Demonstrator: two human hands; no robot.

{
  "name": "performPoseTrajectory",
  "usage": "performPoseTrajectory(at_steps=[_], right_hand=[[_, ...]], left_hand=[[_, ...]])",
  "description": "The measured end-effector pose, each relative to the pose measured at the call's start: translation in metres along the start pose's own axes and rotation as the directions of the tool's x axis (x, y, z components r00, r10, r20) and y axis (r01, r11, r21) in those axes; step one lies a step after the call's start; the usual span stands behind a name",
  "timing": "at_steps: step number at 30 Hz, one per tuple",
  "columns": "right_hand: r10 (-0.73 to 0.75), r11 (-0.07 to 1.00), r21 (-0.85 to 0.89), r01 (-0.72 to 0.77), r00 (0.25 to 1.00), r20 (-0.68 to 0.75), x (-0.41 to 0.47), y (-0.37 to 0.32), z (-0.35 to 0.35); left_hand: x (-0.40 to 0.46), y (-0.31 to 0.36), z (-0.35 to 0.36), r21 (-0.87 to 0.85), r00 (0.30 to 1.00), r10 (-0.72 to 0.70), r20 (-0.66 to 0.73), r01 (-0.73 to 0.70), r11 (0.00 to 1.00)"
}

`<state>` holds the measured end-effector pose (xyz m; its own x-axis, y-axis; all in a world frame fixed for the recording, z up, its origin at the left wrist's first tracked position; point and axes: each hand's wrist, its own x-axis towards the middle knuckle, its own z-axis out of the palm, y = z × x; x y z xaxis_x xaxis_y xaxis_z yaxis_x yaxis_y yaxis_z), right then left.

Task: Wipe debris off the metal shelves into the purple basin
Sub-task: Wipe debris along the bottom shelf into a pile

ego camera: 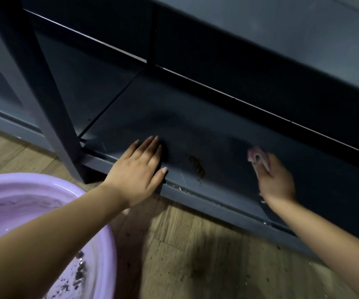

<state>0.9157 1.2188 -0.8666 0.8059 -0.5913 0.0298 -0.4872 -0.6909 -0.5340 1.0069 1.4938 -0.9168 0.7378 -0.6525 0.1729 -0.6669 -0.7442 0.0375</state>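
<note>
Purple round plastic basin [101, 253] sits nearest me, low left on wood-plank floor [196, 244]. My left hand [140, 169] lies flat, fingers straight, over the dark metal shelf [228, 130] front lip. A brown debris streak [197, 166] runs front-to-back between hands. My blurred right hand [275, 180] grips a pink cloth [257, 156].

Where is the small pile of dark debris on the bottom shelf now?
In the head view the debris pile lies near the front edge of the bottom shelf, between the flat left hand and the right hand holding a pink cloth.
</note>
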Motion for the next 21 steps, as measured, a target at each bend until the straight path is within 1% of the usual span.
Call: performPoseTrajectory(at_steps=[1, 2, 4, 5, 7, 8, 10, 13, 14, 16, 19, 20, 21], right_hand=[[0.081, 0.997, -0.017, -0.081, 0.996, -0.021, -0.006, 0.008, 0.0], [0.122, 0.991, -0.051, -0.124, 0.992, -0.035, -0.012, 0.013, 0.003], [0.106, 0.985, -0.13, -0.115, 0.991, -0.078, -0.024, 0.011, 0.016], [0.089, 0.985, -0.135, -0.104, 0.989, -0.116, -0.027, 0.005, 0.023], [0.079, 0.991, -0.09, -0.096, 0.982, -0.172, -0.031, -0.017, 0.038], [0.075, 0.992, -0.087, -0.091, 0.982, -0.171, -0.033, -0.029, 0.046], [0.073, 0.99, -0.109, -0.085, 0.991, -0.11, -0.035, -0.052, 0.063], [0.023, 0.993, -0.114, -0.03, 0.998, -0.055, -0.037, -0.085, 0.08], [0.038, 0.993, -0.11, -0.044, 0.998, -0.053, -0.035, -0.092, 0.083], [0.107, 0.993, -0.054, -0.109, 0.994, -0.036, -0.029, -0.103, 0.083], [0.181, 0.972, 0.151, -0.18, 0.984, 0.009, -0.025, -0.103, 0.074], [0.191, 0.967, 0.171, -0.187, 0.982, -0.005, -0.025, -0.098, 0.068], [0.187, 0.972, 0.153, -0.179, 0.982, -0.037, -0.024, -0.09, 0.061]], left_hand=[[0.002, 0.001, -0.002, -0.016, 1.0, 0.002, -0.003, -0.002, 1.0], [0.004, 0.003, -0.004, -0.042, 1.0, 0.008, -0.012, -0.008, 0.999], [0.007, 0.006, -0.004, -0.105, 1.0, 0.015, 0.019, -0.013, 0.994], [0.008, 0.008, -0.005, -0.112, 0.999, 0.008, 0.031, -0.004, 0.994], [0.009, 0.01, -0.004, -0.081, 1.0, -0.008, 0.028, 0.01, 0.997], [0.008, 0.009, -0.001, -0.073, 1.0, -0.011, 0.007, 0.011, 0.997], [0.008, 0.008, 0.005, -0.077, 0.999, -0.012, -0.048, 0.008, 0.997], [0.009, 0.009, 0.005, -0.089, 0.999, 0.004, -0.037, -0.007, 0.996], [0.009, 0.01, 0.006, -0.098, 0.999, 0.002, -0.037, -0.006, 0.995], [0.008, 0.011, 0.007, -0.124, 0.999, -0.006, -0.032, 0.002, 0.992], [0.009, 0.01, 0.005, -0.149, 1.0, 0.002, -0.025, -0.005, 0.989], [0.008, 0.01, 0.004, -0.155, 1.0, 0.014, -0.015, -0.016, 0.988], [0.008, 0.009, 0.004, -0.153, 1.0, 0.022, -0.007, -0.023, 0.988]])
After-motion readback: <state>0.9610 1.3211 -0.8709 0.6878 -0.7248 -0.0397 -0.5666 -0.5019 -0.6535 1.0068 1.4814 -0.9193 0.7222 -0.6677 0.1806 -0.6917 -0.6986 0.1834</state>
